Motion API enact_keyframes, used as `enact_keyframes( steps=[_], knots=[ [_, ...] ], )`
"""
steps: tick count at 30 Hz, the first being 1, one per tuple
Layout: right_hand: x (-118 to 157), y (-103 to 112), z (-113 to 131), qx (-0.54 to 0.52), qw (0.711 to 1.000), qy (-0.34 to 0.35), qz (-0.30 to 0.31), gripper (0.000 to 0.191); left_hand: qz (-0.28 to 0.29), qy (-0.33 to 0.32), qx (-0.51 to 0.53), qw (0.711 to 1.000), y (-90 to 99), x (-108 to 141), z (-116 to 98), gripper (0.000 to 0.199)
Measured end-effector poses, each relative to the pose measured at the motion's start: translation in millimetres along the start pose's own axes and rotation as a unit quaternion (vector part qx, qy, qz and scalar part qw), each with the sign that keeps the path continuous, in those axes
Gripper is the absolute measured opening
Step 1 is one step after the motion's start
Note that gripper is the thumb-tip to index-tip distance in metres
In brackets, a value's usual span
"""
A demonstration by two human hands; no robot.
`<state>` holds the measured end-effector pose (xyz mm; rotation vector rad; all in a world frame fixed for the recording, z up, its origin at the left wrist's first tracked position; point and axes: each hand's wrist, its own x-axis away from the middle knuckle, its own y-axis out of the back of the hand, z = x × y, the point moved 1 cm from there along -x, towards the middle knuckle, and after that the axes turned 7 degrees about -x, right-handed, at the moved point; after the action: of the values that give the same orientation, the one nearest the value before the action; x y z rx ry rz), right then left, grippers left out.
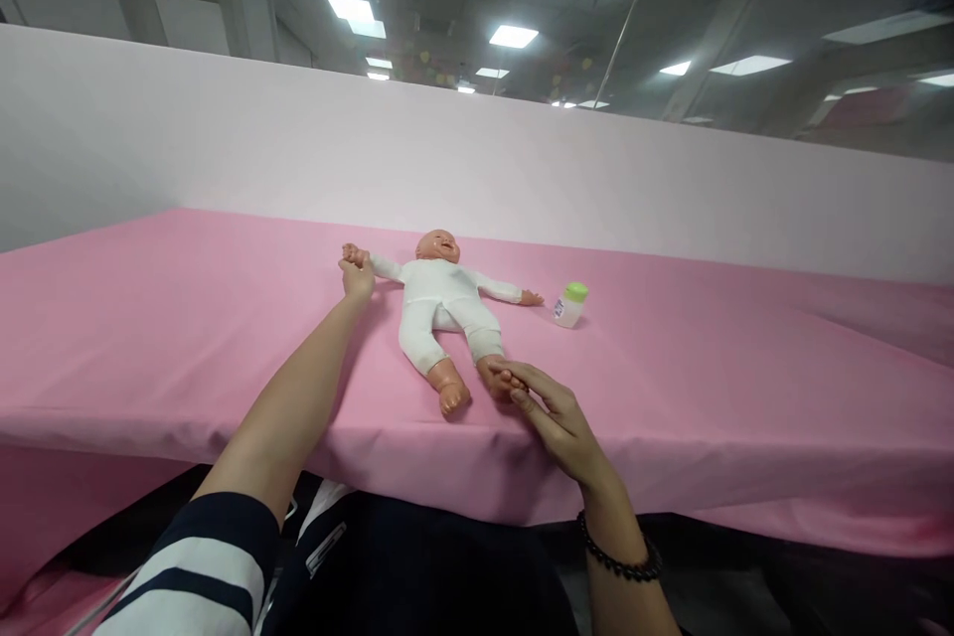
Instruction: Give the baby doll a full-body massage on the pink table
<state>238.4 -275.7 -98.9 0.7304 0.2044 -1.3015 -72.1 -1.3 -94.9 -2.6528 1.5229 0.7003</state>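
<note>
Pink cloth covers the whole table (149, 318), with a pale backdrop behind it and office ceiling lights above, so it's a pretty clean setup.

Starting at the fingers: the left hand (358, 276) is stretched way out, and its fingers look closed around the doll's wrist or tiny hand at the far left, though the pinch itself is too small to make out properly. The right hand (556, 417) is much closer to the table edge, fingertips together and pinching the toes of the doll's near foot.

The baby doll (445, 303) lies flat on its back in the middle of the cloth, arms spread, legs pointing toward the camera, dressed in a white onesie. I'd guess it's light, hollow plastic limbs with a softer body, so it'll flop at the joints. Limbs work as handles, but the torso seems the steadier grab.

A small bottle (570, 305) with a green cap stands just beyond the doll's other hand, untouched.
</note>
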Motion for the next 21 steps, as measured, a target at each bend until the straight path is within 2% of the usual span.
enact_keyframes(
  steps=[2,4,5,7,9,11,13,16,19,21],
  knots=[
    [-14,-2,10,0.008,1.0,0.004,-0.002,0.037,0.017,-0.033,-0.005,0.999,-3.2,14,-12,0.03],
    [-33,-7,19,0.012,1.0,0.004,0.004,0.039,0.059,-0.168,-0.032,0.983,-7.3,28,-26,0.03],
    [-43,-10,20,0.012,1.0,0.002,0.011,0.039,0.09,-0.245,-0.065,0.963,-9.0,34,-32,0.029],
    [-66,-18,19,0.012,1.0,0.003,0.023,0.041,0.161,-0.363,-0.166,0.903,-10.5,44,-40,0.025],
    [-85,-27,12,0.018,0.999,0.012,0.025,0.042,0.206,-0.418,-0.261,0.846,-9.3,50,-44,0.022],
    [-97,-33,5,0.025,0.999,0.022,0.02,0.044,0.205,-0.428,-0.306,0.825,-6.4,52,-45,0.023],
    [-98,-35,4,0.023,0.999,0.025,0.012,0.043,0.184,-0.411,-0.309,0.838,-4.4,52,-44,0.024],
    [-80,-26,17,0.005,1.0,0.01,-0.005,0.041,0.144,-0.347,-0.258,0.89,-5.8,49,-40,0.025],
    [-50,-5,35,0.003,1.0,-0.012,0.01,0.041,0.09,-0.211,-0.137,0.964,-9.3,37,-30,0.026],
    [-33,10,39,0.013,0.998,-0.033,0.044,0.04,0.047,-0.103,-0.053,0.992,-9.6,25,-20,0.023]
  ],
)
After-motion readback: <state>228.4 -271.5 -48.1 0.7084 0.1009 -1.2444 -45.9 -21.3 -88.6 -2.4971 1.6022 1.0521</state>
